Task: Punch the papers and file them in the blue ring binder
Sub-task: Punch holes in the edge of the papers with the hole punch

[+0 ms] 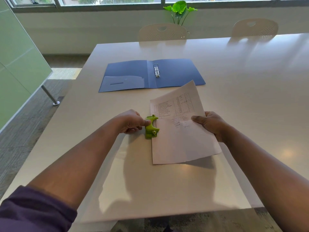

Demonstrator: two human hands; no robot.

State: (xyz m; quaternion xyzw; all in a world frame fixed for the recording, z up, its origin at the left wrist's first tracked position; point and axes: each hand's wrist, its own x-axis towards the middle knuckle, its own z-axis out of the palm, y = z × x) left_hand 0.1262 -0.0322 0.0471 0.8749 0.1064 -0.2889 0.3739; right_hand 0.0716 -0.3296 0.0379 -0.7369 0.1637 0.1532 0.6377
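We see the papers (182, 131), thin white sheets with a printed table and some handwriting, held near the middle of the white table (167, 190), a little toward its near edge. Their left edge is slid into the slot of a small lime-green hole punch (151, 128), which stands on the tabletop. The sheets bow upward toward the right; the far corner lifts off the surface and a shadow lies under the near edge.

Our left hand (131, 121) grasps the punch from its left side, thumb on the curved plastic lever, the other fingers curled beneath and behind. Our right hand (211, 125) pinches the right edge of the papers, thumb on top, fingers under the sheet. A dark purple sleeve (33, 211) covers the left upper arm; both forearms are bare.

The blue ring binder (150, 75) lies open and flat beyond the papers, toward the far edge of the table, apart from them. Matte plastic covers, a clear pocket on the left inner flap, a metal ring mechanism (156, 70) just right of the spine. Whether the rings are open, we cannot tell.

The tabletop is smooth, glossy, with rounded corners, and shows reflections. Two cream chairs (163, 32) with perforated backs stand at the far edge. Behind them, a broad-leaved green plant (180, 9) against a window. A frosted green partition (18, 61) on a metal foot stands left of the table, on grey carpet.
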